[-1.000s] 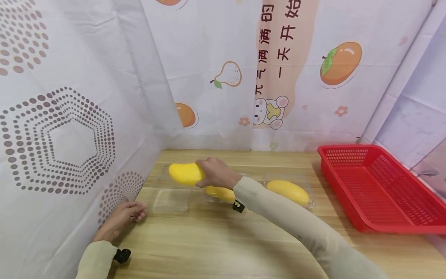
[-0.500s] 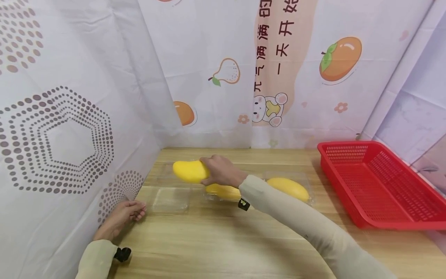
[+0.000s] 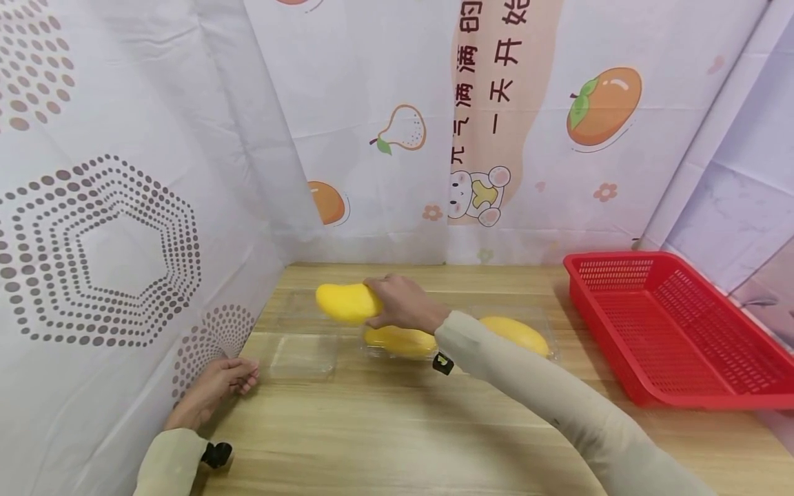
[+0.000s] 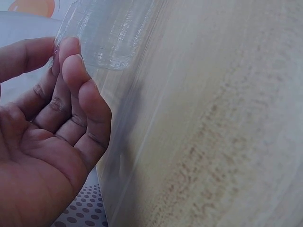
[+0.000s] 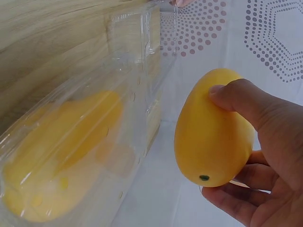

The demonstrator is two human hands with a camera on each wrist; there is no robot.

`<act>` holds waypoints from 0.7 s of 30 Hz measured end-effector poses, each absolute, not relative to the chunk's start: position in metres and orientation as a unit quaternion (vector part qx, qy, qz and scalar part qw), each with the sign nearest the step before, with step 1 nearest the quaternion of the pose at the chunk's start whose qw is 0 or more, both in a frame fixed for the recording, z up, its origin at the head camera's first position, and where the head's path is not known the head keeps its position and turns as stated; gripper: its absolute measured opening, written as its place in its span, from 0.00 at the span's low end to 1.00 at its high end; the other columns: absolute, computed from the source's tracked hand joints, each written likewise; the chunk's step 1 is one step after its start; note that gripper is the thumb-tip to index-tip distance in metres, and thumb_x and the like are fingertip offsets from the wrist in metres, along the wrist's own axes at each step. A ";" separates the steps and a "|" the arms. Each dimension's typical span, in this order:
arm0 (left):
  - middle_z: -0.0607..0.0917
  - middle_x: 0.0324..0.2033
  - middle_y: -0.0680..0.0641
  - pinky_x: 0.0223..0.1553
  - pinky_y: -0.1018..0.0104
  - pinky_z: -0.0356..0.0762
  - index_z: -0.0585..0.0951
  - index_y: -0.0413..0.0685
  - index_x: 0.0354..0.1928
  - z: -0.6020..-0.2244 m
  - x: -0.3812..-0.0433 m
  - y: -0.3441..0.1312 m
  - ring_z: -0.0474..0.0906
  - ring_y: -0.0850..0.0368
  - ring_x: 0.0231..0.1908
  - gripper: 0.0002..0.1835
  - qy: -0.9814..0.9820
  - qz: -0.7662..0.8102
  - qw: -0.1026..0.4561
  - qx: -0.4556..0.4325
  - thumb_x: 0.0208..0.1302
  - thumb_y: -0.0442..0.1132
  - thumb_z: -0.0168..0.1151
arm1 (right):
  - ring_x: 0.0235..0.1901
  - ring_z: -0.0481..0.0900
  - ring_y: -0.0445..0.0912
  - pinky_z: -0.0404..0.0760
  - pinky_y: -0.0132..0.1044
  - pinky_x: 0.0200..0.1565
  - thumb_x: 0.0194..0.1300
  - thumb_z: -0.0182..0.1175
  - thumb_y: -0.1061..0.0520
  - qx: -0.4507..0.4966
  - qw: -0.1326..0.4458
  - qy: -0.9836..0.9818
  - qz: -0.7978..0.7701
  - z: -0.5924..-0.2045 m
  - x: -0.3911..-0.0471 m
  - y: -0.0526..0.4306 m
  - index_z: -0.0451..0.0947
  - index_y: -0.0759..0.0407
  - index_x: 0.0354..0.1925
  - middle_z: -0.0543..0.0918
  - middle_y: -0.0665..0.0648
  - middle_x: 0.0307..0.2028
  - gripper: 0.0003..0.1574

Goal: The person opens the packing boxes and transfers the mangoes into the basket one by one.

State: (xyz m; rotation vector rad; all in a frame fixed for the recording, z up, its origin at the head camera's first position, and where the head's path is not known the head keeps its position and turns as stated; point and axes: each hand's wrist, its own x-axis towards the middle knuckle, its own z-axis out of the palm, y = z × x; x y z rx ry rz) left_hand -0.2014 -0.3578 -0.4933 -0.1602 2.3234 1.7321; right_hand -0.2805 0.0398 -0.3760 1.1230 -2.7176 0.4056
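My right hand point(image 3: 406, 303) grips a yellow mango point(image 3: 349, 303) above the table, thumb on top and fingers beneath. Its rounded end with a small dark green stem spot shows in the right wrist view. At the left, my left hand point(image 3: 220, 386) pinches the edge of an open clear plastic box point(image 3: 304, 355) between thumb and index finger, the other fingers curled. Below the right hand, a second mango point(image 3: 400, 341) sits in another clear box point(image 5: 125, 71). A third mango point(image 3: 515, 334) lies in a clear box further right, partly covered by the right sleeve.
A red plastic basket point(image 3: 645, 331) with slotted walls stands at the right of the wooden table point(image 3: 372, 427). White printed curtains point(image 3: 347, 138) close off the back and left side. A black wrist camera point(image 3: 216, 455) sits by the left sleeve.
My right hand has shifted slightly right with the mango, uncovering more of the middle boxed mango. The left hand stays at the box edge. The head view has tilted slightly.
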 end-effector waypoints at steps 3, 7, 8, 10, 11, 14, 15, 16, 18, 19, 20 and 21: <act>0.83 0.33 0.39 0.34 0.61 0.80 0.76 0.24 0.47 -0.494 -0.201 -0.357 0.79 0.53 0.31 0.23 0.794 0.593 0.118 -0.056 0.67 0.44 0.59 | 0.28 0.72 0.43 0.73 0.32 0.29 0.46 0.73 0.39 0.375 0.093 -0.913 0.133 -0.376 -0.280 0.044 0.73 0.59 0.57 0.77 0.48 0.31 0.45; 0.83 0.33 0.39 0.34 0.62 0.80 0.75 0.24 0.47 -0.493 -0.200 -0.356 0.79 0.53 0.31 0.24 0.794 0.594 0.117 -0.055 0.67 0.44 0.59 | 0.30 0.73 0.43 0.74 0.32 0.30 0.46 0.73 0.39 0.370 0.100 -0.914 0.130 -0.377 -0.280 0.049 0.73 0.60 0.57 0.79 0.50 0.33 0.45; 0.83 0.33 0.39 0.34 0.62 0.80 0.75 0.24 0.47 -0.492 -0.199 -0.356 0.78 0.53 0.31 0.24 0.795 0.593 0.117 -0.053 0.67 0.44 0.59 | 0.30 0.73 0.43 0.74 0.32 0.31 0.46 0.72 0.39 0.368 0.101 -0.915 0.129 -0.377 -0.280 0.050 0.73 0.60 0.57 0.80 0.50 0.34 0.45; 0.83 0.33 0.39 0.34 0.62 0.79 0.75 0.24 0.47 -0.491 -0.199 -0.355 0.78 0.53 0.31 0.24 0.796 0.592 0.117 -0.052 0.67 0.44 0.59 | 0.30 0.73 0.43 0.74 0.32 0.32 0.46 0.72 0.39 0.364 0.096 -0.917 0.130 -0.377 -0.280 0.053 0.73 0.60 0.58 0.80 0.51 0.35 0.45; 0.83 0.33 0.40 0.34 0.62 0.79 0.75 0.24 0.47 -0.491 -0.199 -0.355 0.79 0.53 0.31 0.24 0.795 0.592 0.118 -0.053 0.67 0.44 0.59 | 0.31 0.74 0.43 0.75 0.32 0.32 0.46 0.72 0.39 0.363 0.093 -0.918 0.133 -0.376 -0.280 0.054 0.73 0.60 0.58 0.80 0.51 0.36 0.46; 0.83 0.33 0.40 0.35 0.62 0.80 0.75 0.23 0.48 -0.491 -0.199 -0.354 0.79 0.53 0.31 0.24 0.795 0.593 0.118 -0.054 0.67 0.44 0.59 | 0.31 0.73 0.43 0.75 0.32 0.33 0.46 0.72 0.39 0.356 0.085 -0.921 0.134 -0.376 -0.281 0.058 0.72 0.60 0.58 0.80 0.51 0.36 0.46; 0.83 0.33 0.40 0.35 0.62 0.80 0.75 0.24 0.48 -0.491 -0.199 -0.354 0.79 0.53 0.31 0.24 0.794 0.594 0.118 -0.056 0.67 0.44 0.59 | 0.31 0.73 0.43 0.75 0.32 0.33 0.46 0.72 0.39 0.354 0.082 -0.922 0.136 -0.376 -0.281 0.059 0.72 0.59 0.58 0.80 0.51 0.36 0.46; 0.83 0.33 0.40 0.35 0.62 0.80 0.75 0.24 0.48 -0.491 -0.199 -0.354 0.79 0.53 0.32 0.24 0.794 0.594 0.118 -0.056 0.67 0.44 0.59 | 0.32 0.73 0.43 0.75 0.32 0.33 0.46 0.72 0.39 0.352 0.082 -0.922 0.137 -0.376 -0.281 0.060 0.72 0.59 0.59 0.80 0.51 0.36 0.46; 0.83 0.34 0.39 0.35 0.62 0.80 0.75 0.24 0.48 -0.491 -0.200 -0.355 0.79 0.53 0.32 0.24 0.793 0.595 0.118 -0.054 0.67 0.44 0.59 | 0.32 0.73 0.43 0.75 0.33 0.33 0.46 0.72 0.38 0.350 0.081 -0.923 0.136 -0.376 -0.281 0.062 0.72 0.59 0.59 0.80 0.51 0.37 0.46; 0.83 0.34 0.39 0.35 0.62 0.80 0.75 0.24 0.48 -0.492 -0.200 -0.355 0.79 0.53 0.32 0.24 0.792 0.596 0.117 -0.054 0.67 0.44 0.59 | 0.33 0.73 0.44 0.75 0.33 0.34 0.46 0.72 0.38 0.349 0.081 -0.924 0.135 -0.376 -0.280 0.063 0.72 0.59 0.59 0.80 0.51 0.37 0.47; 0.83 0.34 0.39 0.35 0.62 0.80 0.75 0.24 0.48 -0.492 -0.200 -0.356 0.79 0.53 0.32 0.24 0.792 0.597 0.117 -0.054 0.67 0.44 0.59 | 0.33 0.73 0.44 0.75 0.33 0.34 0.47 0.72 0.38 0.349 0.082 -0.924 0.135 -0.376 -0.280 0.064 0.72 0.59 0.59 0.80 0.51 0.38 0.47; 0.83 0.34 0.39 0.35 0.62 0.80 0.75 0.24 0.48 -0.492 -0.200 -0.356 0.79 0.53 0.32 0.24 0.791 0.598 0.117 -0.054 0.67 0.44 0.59 | 0.33 0.73 0.44 0.75 0.33 0.34 0.47 0.72 0.38 0.349 0.082 -0.923 0.136 -0.376 -0.280 0.064 0.72 0.59 0.59 0.81 0.51 0.38 0.47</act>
